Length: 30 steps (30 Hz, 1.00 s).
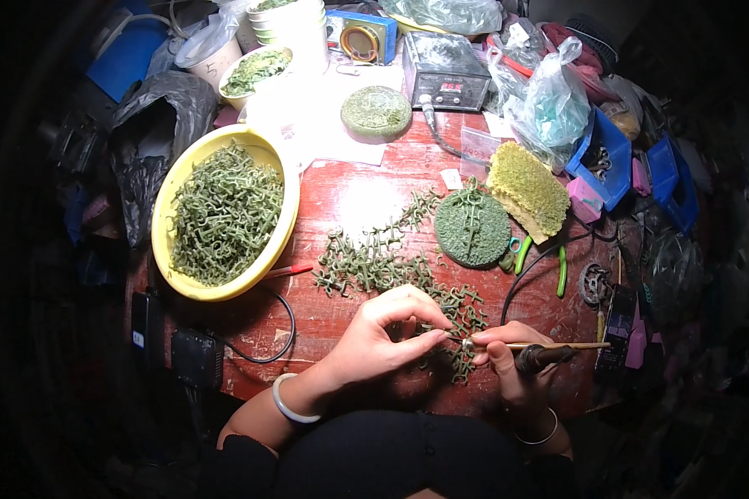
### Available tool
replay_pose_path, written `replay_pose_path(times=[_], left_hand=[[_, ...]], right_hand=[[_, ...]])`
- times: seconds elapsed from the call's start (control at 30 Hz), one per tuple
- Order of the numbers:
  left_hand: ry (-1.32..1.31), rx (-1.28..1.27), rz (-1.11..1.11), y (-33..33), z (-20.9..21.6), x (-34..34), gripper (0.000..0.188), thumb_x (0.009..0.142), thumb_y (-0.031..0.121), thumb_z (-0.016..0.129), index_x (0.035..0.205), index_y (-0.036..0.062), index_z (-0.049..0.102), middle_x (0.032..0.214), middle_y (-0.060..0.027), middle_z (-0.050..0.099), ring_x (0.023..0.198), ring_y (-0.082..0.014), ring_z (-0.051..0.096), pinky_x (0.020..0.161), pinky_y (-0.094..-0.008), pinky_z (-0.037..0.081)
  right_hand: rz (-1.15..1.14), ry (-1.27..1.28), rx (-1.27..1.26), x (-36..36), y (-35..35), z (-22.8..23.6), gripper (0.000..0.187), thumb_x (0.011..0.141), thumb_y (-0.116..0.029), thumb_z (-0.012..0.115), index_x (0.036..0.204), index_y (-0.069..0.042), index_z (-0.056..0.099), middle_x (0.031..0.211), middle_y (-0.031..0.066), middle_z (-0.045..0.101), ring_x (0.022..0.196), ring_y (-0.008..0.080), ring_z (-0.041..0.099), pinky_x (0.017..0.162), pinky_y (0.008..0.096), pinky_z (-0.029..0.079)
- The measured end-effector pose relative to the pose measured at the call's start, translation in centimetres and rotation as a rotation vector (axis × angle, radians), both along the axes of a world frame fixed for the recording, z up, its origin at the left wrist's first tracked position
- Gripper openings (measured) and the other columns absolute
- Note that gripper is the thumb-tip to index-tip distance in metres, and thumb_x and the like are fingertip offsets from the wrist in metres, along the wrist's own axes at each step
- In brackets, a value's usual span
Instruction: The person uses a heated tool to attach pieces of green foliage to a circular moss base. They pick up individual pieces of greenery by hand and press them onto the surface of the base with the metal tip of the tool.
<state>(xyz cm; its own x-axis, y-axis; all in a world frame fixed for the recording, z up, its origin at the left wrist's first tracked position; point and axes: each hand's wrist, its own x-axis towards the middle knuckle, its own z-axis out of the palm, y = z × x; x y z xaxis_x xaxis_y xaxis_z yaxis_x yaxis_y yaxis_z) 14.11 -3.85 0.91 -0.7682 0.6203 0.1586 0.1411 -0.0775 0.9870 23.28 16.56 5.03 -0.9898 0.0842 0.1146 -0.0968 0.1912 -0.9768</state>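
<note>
Pinched between the fingertips of the left hand [379, 333] is a small green wax piece [429, 327], held just above the near edge of the red table [349, 200], right in front of the person. It looks light and thin-limbed, probably soft and easily bent or snapped, so a gentle pinch at its thicker stem seems the safest hold. The right hand [508, 358] is closed around a pen-like heated tool [533, 349], its fine tip touching or nearly touching the piece; the two hands sit close together. Just beyond the hands lies a loose scatter of green wax pieces [374, 262], likely to tangle by their prongs. Farther out to the right of it rests a round green disc [472, 228] with pieces on it, and beside that a yellow-green sponge-like block [526, 190]. Well to the left of the left hand stands a yellow bowl [287, 208] heaped with the same pieces. At the far side are a grey box-shaped control unit [445, 75] with a small lit display, a clear plastic bag [549, 104], blue bins [612, 162], and white cups [295, 25].
</note>
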Motion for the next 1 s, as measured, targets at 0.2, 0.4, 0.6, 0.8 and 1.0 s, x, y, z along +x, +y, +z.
replay_pose_path(times=[0.2,0.4,0.6,0.8,1.0], left_hand=[[0.001,0.005,0.003,-0.09,0.0,0.0,0.013,0.085,0.006,0.076,0.097,0.0074,0.073,0.098,-0.0018,0.067,0.078,-0.0071,0.056,0.06,-0.0216,0.041],[-0.026,-0.006,-0.004,0.02,0.26,0.05,0.012,0.086,0.007,0.076,0.098,0.0073,0.073,0.095,-0.0012,0.067,0.074,-0.007,0.055,0.059,-0.0218,0.041],[-0.057,-0.001,0.004,0.13,0.28,0.24,0.012,0.087,0.008,0.076,0.098,0.0068,0.072,0.091,-0.0002,0.068,0.071,-0.0062,0.054,0.058,-0.0214,0.039],[-0.128,-0.028,-0.028,0.06,0.58,0.25,0.013,0.087,0.009,0.076,0.099,0.0066,0.072,0.09,-0.0004,0.068,0.073,-0.0064,0.055,0.059,-0.022,0.04],[-0.072,-0.003,-0.008,0.15,0.24,0.24,0.013,0.087,0.009,0.075,0.099,0.0064,0.072,0.09,-0.0003,0.067,0.074,-0.007,0.056,0.061,-0.0225,0.04]], right_hand=[[0.021,0.056,0.057,-0.22,0.03,-0.1,0.01,0.093,-0.001,0.064,0.099,0.004,0.07,0.085,0.0118,0.069,0.07,0.0154,0.069,0.059,0.0253,0.052],[-0.038,0.04,0.039,-0.43,-0.16,0.03,0.01,0.09,0.002,0.067,0.099,0.001,0.071,0.083,0.0104,0.068,0.069,0.0161,0.067,0.06,0.0263,0.051],[0.003,0.211,0.26,-0.83,-0.23,0.27,0.021,0.082,0.009,0.069,0.099,-0.002,0.07,0.08,0.0111,0.064,0.068,0.0207,0.063,0.061,0.0304,0.049],[-0.002,0.194,0.264,-0.67,-0.25,0.15,0.019,0.083,0.007,0.069,0.1,-0.002,0.07,0.082,0.0113,0.065,0.069,0.0216,0.063,0.061,0.031,0.05],[-0.048,0.225,0.254,-0.62,-0.29,-0.01,0.018,0.084,0.005,0.069,0.101,-0.002,0.071,0.082,0.0115,0.065,0.068,0.0217,0.063,0.061,0.0313,0.05]])
